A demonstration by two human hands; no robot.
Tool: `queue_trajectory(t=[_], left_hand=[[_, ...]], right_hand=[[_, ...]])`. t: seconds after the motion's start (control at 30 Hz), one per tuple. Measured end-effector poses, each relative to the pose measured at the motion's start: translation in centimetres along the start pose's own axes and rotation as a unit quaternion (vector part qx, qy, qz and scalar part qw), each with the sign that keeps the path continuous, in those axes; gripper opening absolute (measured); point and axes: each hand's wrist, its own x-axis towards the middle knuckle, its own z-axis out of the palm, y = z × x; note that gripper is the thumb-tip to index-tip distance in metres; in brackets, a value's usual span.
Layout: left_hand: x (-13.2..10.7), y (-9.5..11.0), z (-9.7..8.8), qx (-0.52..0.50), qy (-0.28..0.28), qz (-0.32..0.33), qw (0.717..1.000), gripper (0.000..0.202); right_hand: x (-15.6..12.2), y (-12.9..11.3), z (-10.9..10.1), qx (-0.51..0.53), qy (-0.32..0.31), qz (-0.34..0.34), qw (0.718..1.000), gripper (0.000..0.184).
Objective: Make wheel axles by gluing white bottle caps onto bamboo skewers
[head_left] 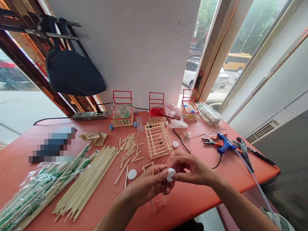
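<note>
A white bottle cap (171,175) is pinched between the thumbs and fingers of my left hand (152,183) and my right hand (192,168), above the table's front part. Both hands are closed, and the right fingertips are partly hidden behind the cap. Under my hands lie thin wooden sticks (153,206), partly covered, so I cannot tell whether they are joined. A second white cap (132,174) lies flat to the left of my hands. Just beyond them stands a wooden stick frame (158,141), with another white cap (175,144) at its right.
Long sticks (86,179), short cut sticks (130,147) and plastic-wrapped sticks (40,189) lie left on the red table (187,205). A blue glue gun (226,143), pliers (210,141) and a black cable are right. Small red-trimmed carts (122,120) line the wall.
</note>
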Motion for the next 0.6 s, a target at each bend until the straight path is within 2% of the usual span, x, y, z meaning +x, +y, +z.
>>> queue_trajectory(t=[0.3,0.47,0.6], left_hand=[[0.0,-0.8,-0.3,0.013,-0.016,-0.01,1.0,0.044],[0.1,-0.8,-0.3,0.02,-0.003,-0.007,1.0,0.047],[0.3,-0.9,-0.5,0.007,-0.006,0.002,1.0,0.046]], right_hand=[[-0.4,0.6,0.0,0.082,-0.034,0.027,0.996,0.027],[-0.5,1.2,0.6,0.146,-0.03,0.039,0.988,0.027],[-0.4,2.0,1.3,0.214,-0.022,0.022,0.976,0.027]])
